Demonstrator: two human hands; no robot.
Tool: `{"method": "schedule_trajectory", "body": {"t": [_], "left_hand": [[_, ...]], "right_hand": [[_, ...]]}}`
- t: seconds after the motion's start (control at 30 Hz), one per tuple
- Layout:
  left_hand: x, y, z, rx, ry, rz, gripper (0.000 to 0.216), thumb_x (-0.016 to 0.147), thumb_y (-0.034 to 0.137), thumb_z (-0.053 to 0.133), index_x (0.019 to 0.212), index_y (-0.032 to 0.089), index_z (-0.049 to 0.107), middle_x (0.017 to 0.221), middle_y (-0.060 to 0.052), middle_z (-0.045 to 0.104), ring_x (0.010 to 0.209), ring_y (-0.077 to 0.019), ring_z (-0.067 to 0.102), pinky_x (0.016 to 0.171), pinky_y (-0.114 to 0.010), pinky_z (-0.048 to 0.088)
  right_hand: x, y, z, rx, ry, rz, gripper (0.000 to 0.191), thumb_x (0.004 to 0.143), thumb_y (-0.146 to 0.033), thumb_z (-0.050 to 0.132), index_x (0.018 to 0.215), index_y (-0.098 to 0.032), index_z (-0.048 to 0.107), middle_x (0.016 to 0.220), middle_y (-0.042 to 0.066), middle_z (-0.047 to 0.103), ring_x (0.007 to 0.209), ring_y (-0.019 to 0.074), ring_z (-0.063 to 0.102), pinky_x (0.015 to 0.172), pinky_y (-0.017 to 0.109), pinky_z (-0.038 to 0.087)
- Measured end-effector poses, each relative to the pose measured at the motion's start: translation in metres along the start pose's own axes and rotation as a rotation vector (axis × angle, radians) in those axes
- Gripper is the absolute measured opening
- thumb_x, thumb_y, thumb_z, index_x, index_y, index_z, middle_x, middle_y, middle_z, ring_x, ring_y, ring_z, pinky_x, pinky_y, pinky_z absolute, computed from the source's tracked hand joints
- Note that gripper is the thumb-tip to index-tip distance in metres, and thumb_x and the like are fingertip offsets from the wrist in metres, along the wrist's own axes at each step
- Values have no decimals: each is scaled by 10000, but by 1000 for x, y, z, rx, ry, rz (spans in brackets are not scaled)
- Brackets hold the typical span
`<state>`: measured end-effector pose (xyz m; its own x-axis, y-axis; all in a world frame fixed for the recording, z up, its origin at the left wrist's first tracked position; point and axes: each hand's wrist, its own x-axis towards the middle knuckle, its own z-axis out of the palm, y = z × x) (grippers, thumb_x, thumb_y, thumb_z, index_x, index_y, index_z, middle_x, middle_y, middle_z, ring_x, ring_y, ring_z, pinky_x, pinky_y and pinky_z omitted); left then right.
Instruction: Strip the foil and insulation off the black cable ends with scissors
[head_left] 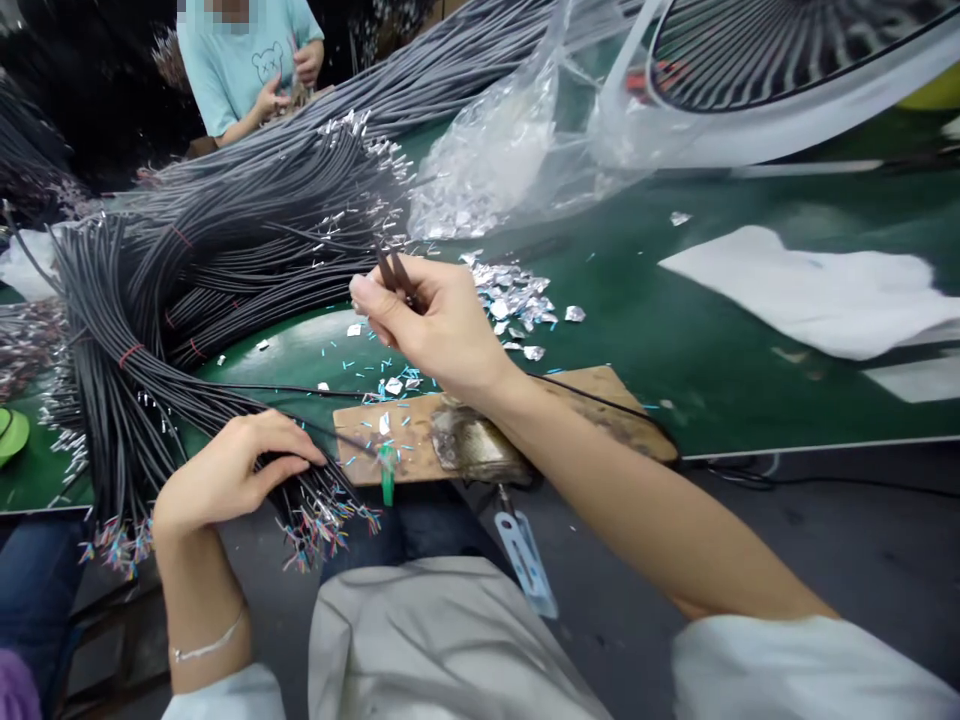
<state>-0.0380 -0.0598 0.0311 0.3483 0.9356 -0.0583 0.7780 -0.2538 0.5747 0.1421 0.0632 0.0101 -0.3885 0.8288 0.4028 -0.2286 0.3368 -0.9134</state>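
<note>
My right hand [450,325] is raised over the wooden board [611,395], its fingers closed on dark tweezers [397,275] that point up and away. At lower left, my left hand [232,465] curls over a bundle of black cables [157,362], thumb and forefinger close together on them. The bundle's stripped ends [322,520], with thin coloured wires, hang past the table edge beneath that hand. A strip of green tape [388,475] is on the board's left end. A shiny, stained lump [480,440] sits mid-board, partly behind my right forearm.
Foil scraps [517,295] and tiny blue bits litter the green table [600,270]. More tied cable bundles [262,215] lie at left. A clear plastic bag [517,140], a fan [765,60] and white sheets [810,285] lie beyond. A co-worker [247,70] stands across the table.
</note>
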Motion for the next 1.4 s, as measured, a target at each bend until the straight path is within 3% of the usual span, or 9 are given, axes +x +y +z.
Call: {"method": "schedule_trajectory", "body": {"t": [0.1, 0.2, 0.27, 0.4, 0.47, 0.7, 1.13, 1.3, 1.4], "left_hand": [[-4, 2, -3, -65, -198, 54, 185, 862, 262, 558, 919, 268, 734, 866, -63, 738, 824, -176, 679, 764, -293, 540], [-1, 1, 2, -98, -139, 63, 151, 848, 291, 599, 834, 261, 746, 762, -57, 731, 733, -168, 670, 706, -281, 537], [4, 0, 6, -94, 96, 45, 145, 842, 283, 611, 796, 251, 745, 712, -42, 716, 681, -152, 652, 655, -258, 526], [24, 0, 8, -75, 780, 67, 112, 834, 226, 621, 832, 212, 731, 749, -26, 708, 665, -118, 630, 615, -217, 497], [37, -1, 6, -87, 899, 102, 88, 814, 200, 643, 843, 210, 725, 780, -18, 699, 714, -112, 626, 622, -199, 486], [63, -16, 16, -25, 936, 106, 109, 829, 185, 610, 881, 212, 703, 788, -6, 679, 714, -118, 619, 647, -220, 488], [61, -20, 26, 221, 995, 159, 139, 808, 106, 602, 878, 185, 693, 771, 1, 660, 693, -98, 626, 647, -193, 481], [56, -22, 26, 163, 1148, 21, 112, 855, 177, 575, 859, 180, 687, 743, 5, 681, 656, -88, 630, 612, -172, 486], [55, -20, 25, 140, 1204, -39, 136, 867, 212, 564, 834, 172, 689, 715, 6, 686, 614, -79, 629, 560, -153, 477]], "right_hand": [[0, 0, 0, -23, -39, -8, 487, 787, -581, 616, 568, -203, 402, 555, -52, 341, 505, 74, 321, 493, 250, 247], [0, 1, -1, -31, -74, -2, 479, 794, -580, 608, 575, -200, 416, 562, -48, 366, 512, 75, 330, 498, 251, 261], [0, 2, -1, -37, -72, -17, 478, 815, -585, 575, 578, -198, 424, 550, -48, 384, 511, 77, 345, 504, 249, 274], [0, 0, 1, -88, -20, -71, 406, 899, -456, 489, 597, -185, 476, 535, -36, 455, 509, 83, 397, 524, 247, 316], [0, -1, 3, -97, 14, -79, 257, 876, -332, 524, 675, -175, 556, 594, -29, 509, 544, 88, 432, 545, 240, 345], [0, 6, 7, -222, -15, -228, 75, 786, -161, 607, 761, -155, 678, 674, 16, 614, 592, 111, 514, 554, 241, 398], [4, 13, 11, -402, -82, -413, 178, 690, -8, 610, 820, -104, 686, 723, 34, 686, 635, 122, 596, 582, 217, 447], [23, 1, 13, -463, -122, -215, 170, 776, -172, 651, 938, -142, 694, 785, 26, 711, 665, 141, 623, 644, 259, 474], [29, -1, 15, -488, -104, -136, 323, 841, -306, 614, 1126, -158, 641, 944, 55, 717, 804, 182, 652, 726, 312, 488]]}}
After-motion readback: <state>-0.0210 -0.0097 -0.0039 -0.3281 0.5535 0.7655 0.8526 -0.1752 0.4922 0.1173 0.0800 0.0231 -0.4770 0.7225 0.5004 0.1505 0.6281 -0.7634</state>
